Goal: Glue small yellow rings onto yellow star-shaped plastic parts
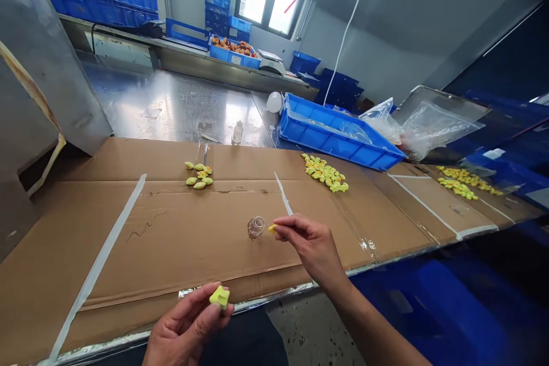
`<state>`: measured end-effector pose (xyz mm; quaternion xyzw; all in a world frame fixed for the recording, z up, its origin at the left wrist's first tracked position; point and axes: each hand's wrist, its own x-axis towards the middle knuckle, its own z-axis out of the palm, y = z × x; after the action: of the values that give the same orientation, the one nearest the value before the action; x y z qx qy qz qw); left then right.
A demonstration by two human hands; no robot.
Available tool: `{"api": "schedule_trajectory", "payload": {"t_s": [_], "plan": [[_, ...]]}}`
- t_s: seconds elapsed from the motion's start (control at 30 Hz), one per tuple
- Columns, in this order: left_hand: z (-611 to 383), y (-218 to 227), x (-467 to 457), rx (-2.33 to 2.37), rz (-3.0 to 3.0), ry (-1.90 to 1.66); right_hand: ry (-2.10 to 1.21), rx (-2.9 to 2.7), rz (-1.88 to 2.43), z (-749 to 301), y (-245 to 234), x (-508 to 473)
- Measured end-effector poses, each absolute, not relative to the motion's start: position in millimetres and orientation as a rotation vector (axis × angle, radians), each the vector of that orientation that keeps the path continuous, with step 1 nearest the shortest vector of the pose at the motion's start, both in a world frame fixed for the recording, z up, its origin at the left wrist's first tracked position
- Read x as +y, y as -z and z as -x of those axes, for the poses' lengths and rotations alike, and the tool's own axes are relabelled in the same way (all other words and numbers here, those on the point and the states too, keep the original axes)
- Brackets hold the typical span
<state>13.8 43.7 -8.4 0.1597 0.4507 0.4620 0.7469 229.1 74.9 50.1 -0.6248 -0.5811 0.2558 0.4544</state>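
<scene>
My left hand (184, 326) pinches a small yellow-green star-shaped piece (220, 297) between thumb and fingers, just in front of the table's near edge. Between the thumb and forefinger of my right hand (315, 246) is a tiny yellow piece (272, 229), too small to name. Just left of those fingertips a small clear jar (256, 227) stands on the cardboard, apart from them. Farther back on the left lies a little group of yellow-green pieces (199, 176). A larger pile of similar pieces (325, 172) is at the back right.
Cardboard (206, 240) with white tape strips covers the bench. A small clear bottle (237, 132) stands behind it on the metal surface. A blue crate (343, 131) and plastic bags (437, 126) sit at the right back. More yellow pieces (465, 181) lie far right.
</scene>
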Motion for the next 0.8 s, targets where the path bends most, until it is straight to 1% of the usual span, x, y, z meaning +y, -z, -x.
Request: {"api": "schedule_trajectory", "payload": {"t_s": [0.2,0.37,0.57,0.8], "plan": [[-16,10,41,0.975,-0.334,-1.017,-0.361,-1.802,1.597,-234,-57,108],[-14,9,39,0.941,-0.341,-1.026,-0.211,-1.964,1.629,-230,-56,115],[-12,15,39,0.881,-0.372,-1.001,-0.116,-2.058,1.628,-227,-54,118],[-12,12,38,0.886,-0.343,-1.023,-0.066,-2.078,1.651,-225,-54,119]]}}
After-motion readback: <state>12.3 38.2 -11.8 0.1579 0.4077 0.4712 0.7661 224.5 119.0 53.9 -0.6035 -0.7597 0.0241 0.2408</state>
